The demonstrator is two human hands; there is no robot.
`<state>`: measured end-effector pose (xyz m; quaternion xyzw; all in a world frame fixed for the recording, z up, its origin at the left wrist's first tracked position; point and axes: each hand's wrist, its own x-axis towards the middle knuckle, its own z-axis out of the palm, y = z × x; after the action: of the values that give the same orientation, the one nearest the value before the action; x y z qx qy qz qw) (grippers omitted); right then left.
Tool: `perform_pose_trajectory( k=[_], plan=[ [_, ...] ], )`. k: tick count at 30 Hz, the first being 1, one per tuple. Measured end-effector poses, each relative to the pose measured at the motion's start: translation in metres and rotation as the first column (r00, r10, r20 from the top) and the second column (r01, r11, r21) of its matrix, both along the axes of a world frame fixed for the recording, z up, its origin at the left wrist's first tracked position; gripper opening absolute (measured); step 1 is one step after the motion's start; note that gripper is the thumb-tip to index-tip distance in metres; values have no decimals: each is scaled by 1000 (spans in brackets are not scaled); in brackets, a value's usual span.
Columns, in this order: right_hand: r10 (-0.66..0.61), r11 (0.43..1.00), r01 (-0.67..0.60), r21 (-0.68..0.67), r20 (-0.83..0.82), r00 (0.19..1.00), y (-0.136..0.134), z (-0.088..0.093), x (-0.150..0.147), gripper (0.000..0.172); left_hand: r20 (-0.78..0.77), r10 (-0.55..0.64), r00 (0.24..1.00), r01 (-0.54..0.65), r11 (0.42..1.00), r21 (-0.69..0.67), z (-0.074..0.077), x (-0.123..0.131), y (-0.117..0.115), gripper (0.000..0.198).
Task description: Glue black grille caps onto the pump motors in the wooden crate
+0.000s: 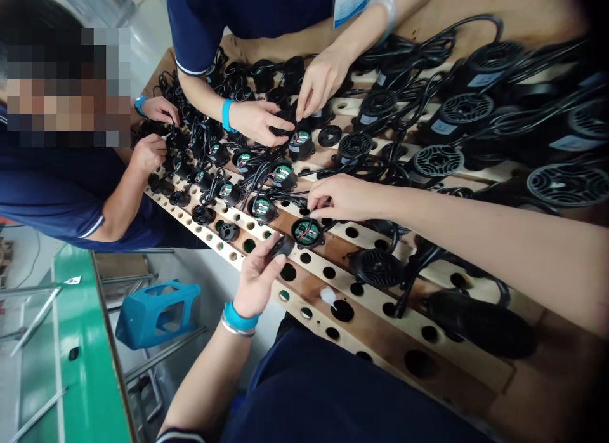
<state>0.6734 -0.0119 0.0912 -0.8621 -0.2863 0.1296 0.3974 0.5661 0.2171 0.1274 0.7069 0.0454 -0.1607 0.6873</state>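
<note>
A round black cover [281, 247] is held between the thumb and fingers of my left hand [257, 281], tilted just left of an open black housing [308, 233]. Inside that housing sit a green circuit board and thin red and dark wires. Above its rim, my right hand [340, 198] has thumb and fingers pinched together close to the wires and a black cable. What lies between those fingertips is too small to make out. Another open housing [262, 209] with a green board stands just beyond.
A wooden rack [328, 273] with rows of holes carries many black units and coiled cables [428, 46]. A white piece [328, 296] lies near me. Two co-workers' hands [257, 120] [151, 152] work across and at the left. A blue stool [157, 313] stands below left.
</note>
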Motion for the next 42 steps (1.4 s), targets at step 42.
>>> perform_pose_trajectory(
  k=[42],
  plan=[
    [5,990,15,137,-148,989,-2,-6,-6,18,334,-622,708,-31,446,895,-18,24,-48,34]
  ],
)
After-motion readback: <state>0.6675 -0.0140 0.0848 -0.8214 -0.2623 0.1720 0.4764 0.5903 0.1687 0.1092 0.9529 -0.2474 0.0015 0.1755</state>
